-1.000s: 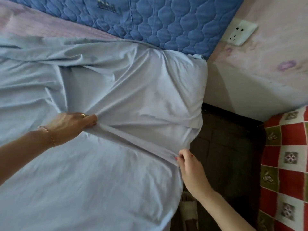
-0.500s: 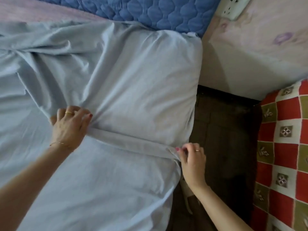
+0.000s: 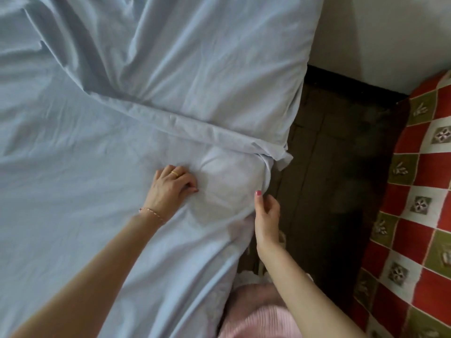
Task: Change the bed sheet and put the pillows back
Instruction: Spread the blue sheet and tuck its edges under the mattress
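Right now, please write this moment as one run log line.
stage: smoothing bed sheet | left hand: fingers curled, pressing sheet | right hand: at sheet's side edge | fold: lying across bed
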